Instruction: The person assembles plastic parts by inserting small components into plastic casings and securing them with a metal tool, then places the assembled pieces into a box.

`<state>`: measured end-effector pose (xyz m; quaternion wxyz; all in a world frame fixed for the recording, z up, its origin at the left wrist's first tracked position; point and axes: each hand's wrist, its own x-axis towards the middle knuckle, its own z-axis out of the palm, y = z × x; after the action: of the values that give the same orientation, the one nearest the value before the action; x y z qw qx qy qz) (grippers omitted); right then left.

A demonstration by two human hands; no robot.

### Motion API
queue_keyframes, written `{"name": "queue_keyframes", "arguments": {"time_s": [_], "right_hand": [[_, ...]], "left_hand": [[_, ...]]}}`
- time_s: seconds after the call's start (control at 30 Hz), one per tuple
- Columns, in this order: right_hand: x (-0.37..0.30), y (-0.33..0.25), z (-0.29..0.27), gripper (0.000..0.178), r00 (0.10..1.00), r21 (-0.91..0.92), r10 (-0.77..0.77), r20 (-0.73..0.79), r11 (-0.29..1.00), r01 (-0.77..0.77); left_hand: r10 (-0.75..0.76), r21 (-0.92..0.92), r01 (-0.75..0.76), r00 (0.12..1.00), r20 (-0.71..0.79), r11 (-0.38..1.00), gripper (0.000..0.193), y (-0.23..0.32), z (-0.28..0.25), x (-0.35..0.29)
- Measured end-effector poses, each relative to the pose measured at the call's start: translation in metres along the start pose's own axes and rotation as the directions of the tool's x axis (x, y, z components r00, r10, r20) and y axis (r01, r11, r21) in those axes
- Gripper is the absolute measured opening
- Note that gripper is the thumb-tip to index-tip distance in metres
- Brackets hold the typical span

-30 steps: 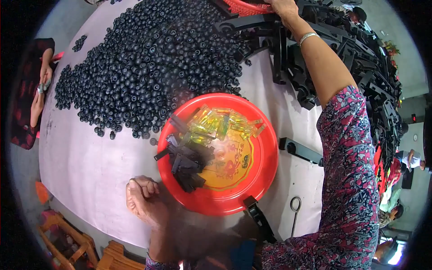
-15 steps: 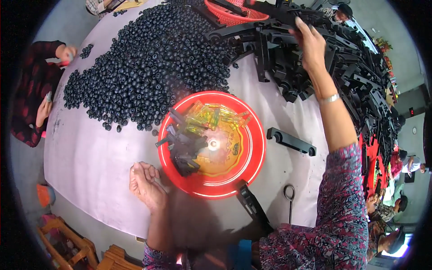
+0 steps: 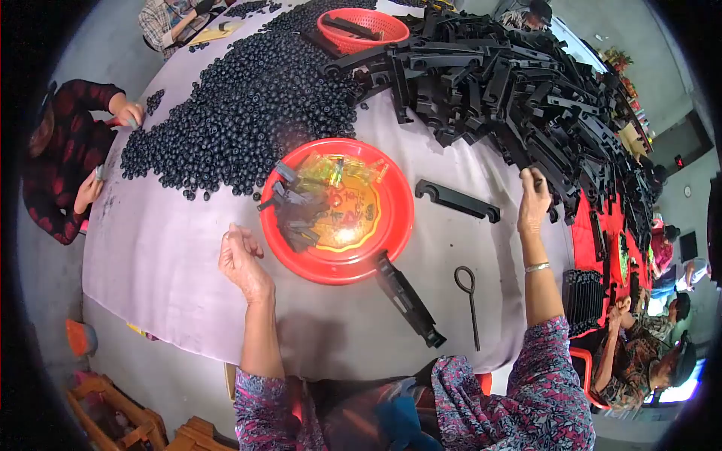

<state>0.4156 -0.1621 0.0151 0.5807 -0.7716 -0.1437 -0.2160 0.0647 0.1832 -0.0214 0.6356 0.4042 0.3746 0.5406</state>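
Note:
My left hand (image 3: 244, 264) is closed, its fingers curled, left of a red round tray (image 3: 331, 276). Whatever it may hold is hidden. On the tray lie small dark grey plastic pieces (image 3: 301, 214) and clear yellow plastic pieces (image 3: 322, 170). My right hand (image 3: 534, 201) is closed at the near edge of a heap of long black plastic parts (image 3: 451, 75), round the end of a black plastic bar (image 3: 511, 143). One black bar (image 3: 457, 200) lies right of the tray. Another slotted black bar (image 3: 406, 299) leans by the tray's near rim.
A metal rod with a looped end (image 3: 466, 282) lies near the front edge. Beyond the tray spreads a big pile of small black round pieces (image 3: 248, 113), with a red basket (image 3: 361, 37) behind. Other people sit around; one in a red-and-black sleeve (image 3: 83, 105) is at the left.
My right hand has come back toward me from the far side of the heap, with a black bar. The left hand stays curled beside the tray. The view has shifted.

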Motion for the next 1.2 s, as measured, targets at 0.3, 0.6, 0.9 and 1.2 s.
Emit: {"name": "queue_keyframes", "arguments": {"time_s": [0.3,0.6,0.9,1.2], "right_hand": [[0.002,-0.011,-0.003,0.043,0.967,-0.511,-0.228,0.112,0.822,0.252],[0.056,-0.14,0.196,0.022,0.758,0.02,-0.42,0.498,0.88,0.475],[0.205,-0.055,0.437,0.026,0.01,0.004,-0.666,0.746,0.019,1.0],[0.145,-0.059,0.554,0.018,-0.409,0.564,0.492,0.769,-0.22,0.796]], "left_hand": [[-0.007,0.013,0.007,1.0,-0.001,1.0,0.034,-0.003,0.002,-0.001],[-0.018,0.007,0.018,1.0,0.015,1.0,0.028,-0.009,-0.004,-0.001],[0.165,0.307,-0.268,0.932,0.324,0.913,0.021,-0.017,0.017,-0.015],[0.134,0.588,-0.311,0.936,0.325,0.747,0.024,0.001,-0.001,-0.014]]}}
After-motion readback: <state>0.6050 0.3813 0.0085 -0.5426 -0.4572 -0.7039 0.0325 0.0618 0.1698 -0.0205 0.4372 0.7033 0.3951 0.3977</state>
